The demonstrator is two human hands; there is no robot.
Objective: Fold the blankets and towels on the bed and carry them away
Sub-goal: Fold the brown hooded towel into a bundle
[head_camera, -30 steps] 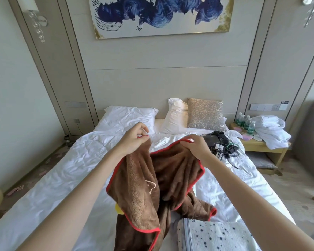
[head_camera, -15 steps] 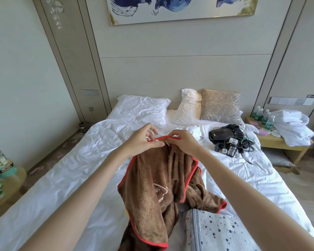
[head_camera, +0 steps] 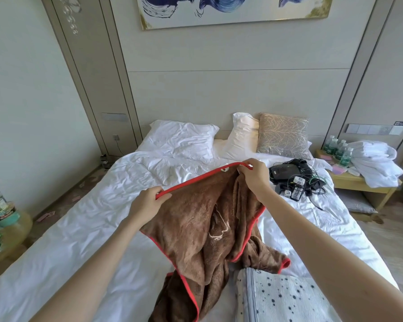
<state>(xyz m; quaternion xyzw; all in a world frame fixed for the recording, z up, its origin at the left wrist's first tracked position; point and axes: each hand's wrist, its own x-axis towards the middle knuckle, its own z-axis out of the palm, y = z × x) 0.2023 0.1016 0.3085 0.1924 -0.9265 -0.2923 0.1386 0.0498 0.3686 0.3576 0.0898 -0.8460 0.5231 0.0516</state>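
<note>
Spreading the brown blanket (head_camera: 203,228) by its red hem, first fold apparently not yet made.
It hung with its lower end heaped on the bed (head_camera: 79,228), left hand (head_camera: 147,203) and right hand (head_camera: 254,175) apart, each pinching the hem; next, the corners probably needed bringing together squarely.

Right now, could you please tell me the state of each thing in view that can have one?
White duvet, spread out, wrinkled.
Brown blanket, unfolded, red edge held up, rest bunched on the duvet.
Left hand, grips the red edge.
Right hand, pinches the red edge farther along.
Spotted cloth, lying at the near end, partly out of frame.
Water bottles, upright on the nightstand.
</note>
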